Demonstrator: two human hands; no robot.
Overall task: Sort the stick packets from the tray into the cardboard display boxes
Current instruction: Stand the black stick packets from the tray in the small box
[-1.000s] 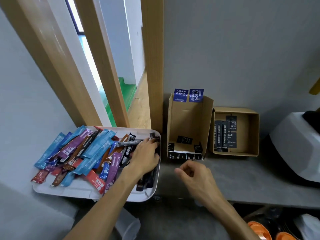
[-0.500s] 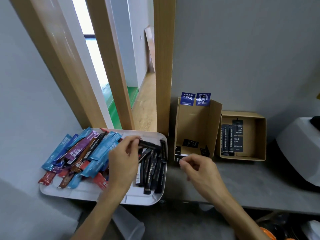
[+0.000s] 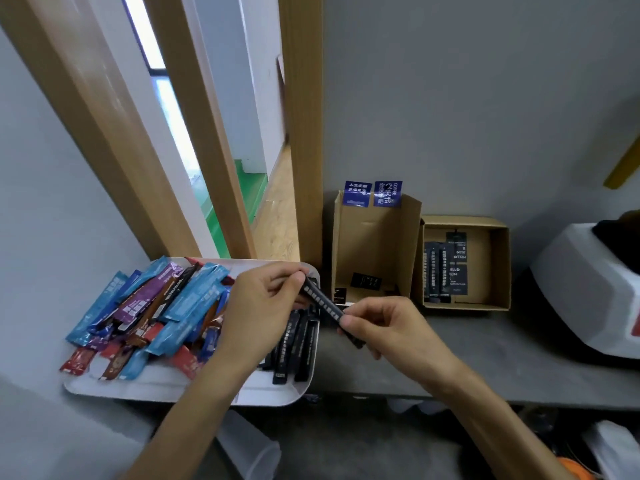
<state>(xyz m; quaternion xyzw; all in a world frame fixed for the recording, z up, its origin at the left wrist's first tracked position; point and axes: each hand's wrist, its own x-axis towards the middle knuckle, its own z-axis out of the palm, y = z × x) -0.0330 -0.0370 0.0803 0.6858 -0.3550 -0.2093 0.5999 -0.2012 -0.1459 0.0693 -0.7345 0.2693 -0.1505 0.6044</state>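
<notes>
Black stick packet (image 3: 322, 305) slants at centre; coloured packets (image 3: 180, 306) heap the white tray (image 3: 166, 388), lower left; tall cardboard box (image 3: 375, 237) and low cardboard box (image 3: 498, 268) stand centre-right.

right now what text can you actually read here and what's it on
"COFFEE", sideways, on the right blue flap of the tall cardboard box.
"ELLO" on a black card in the low box.
Too blurred to read: left blue flap, held black packet, tray packets.

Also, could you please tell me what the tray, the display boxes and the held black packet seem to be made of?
Tray: probably white plastic, smooth, rounded moulded corners. Display boxes: brown cardboard, matt, folded walls. Black packet: likely thin plastic or foil film, faintly glossy; the blur leaves it open.
</notes>
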